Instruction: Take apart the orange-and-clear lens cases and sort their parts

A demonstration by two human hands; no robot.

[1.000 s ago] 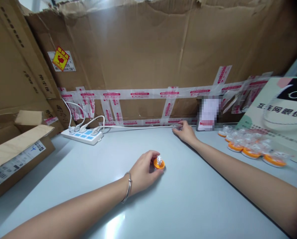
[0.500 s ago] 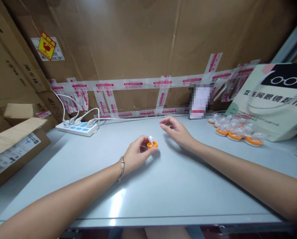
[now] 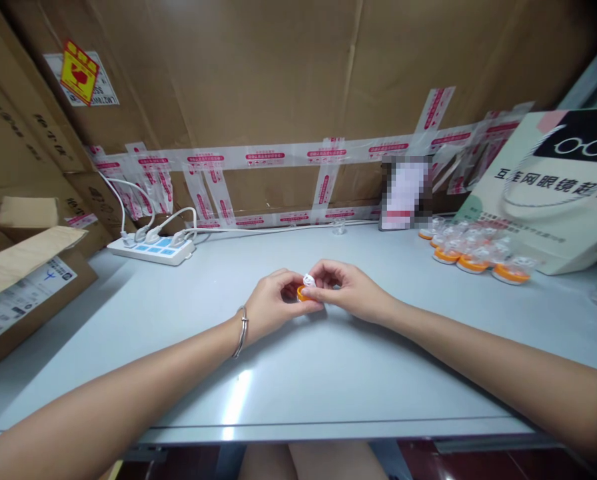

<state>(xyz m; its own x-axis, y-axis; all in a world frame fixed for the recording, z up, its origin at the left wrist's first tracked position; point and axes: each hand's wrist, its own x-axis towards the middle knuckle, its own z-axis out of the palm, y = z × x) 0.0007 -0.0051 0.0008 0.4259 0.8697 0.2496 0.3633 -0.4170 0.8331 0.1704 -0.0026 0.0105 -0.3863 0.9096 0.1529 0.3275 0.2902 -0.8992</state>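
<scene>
Left hand [image 3: 272,298]: fingers closed around the orange base [image 3: 301,294] of a small item, over the middle of the table [image 3: 378,387]. Right hand [image 3: 352,291]: thumb and forefinger pinching the white figure [image 3: 309,281] on top. Whether the base touches the table cannot be determined.

Risk, in judgement: uneven pressure from the two hands could tilt the figure or slip the base free; a sideways push could dislodge the figure.

Change: half a second ago the right hand was apart from the item; its fingers now meet the figure.
</scene>
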